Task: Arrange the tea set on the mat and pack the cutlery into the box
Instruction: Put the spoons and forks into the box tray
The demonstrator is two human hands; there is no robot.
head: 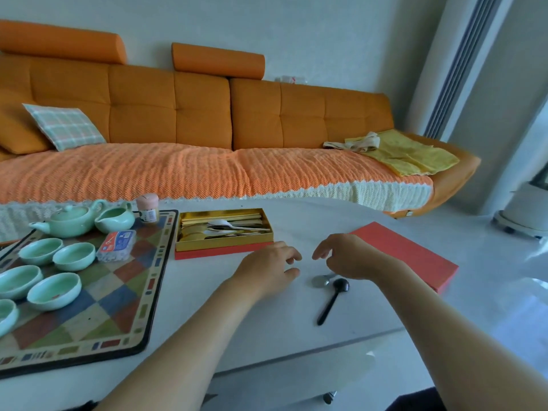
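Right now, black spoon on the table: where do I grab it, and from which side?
Pinch the black spoon at mid-handle from above, fingers across its thin width. It lies flat on the table, its handle pointing toward the person with bare table either side. Its bowl sits right beside the silver spoon, under the right hand, so coming in from the near side is probably easiest.
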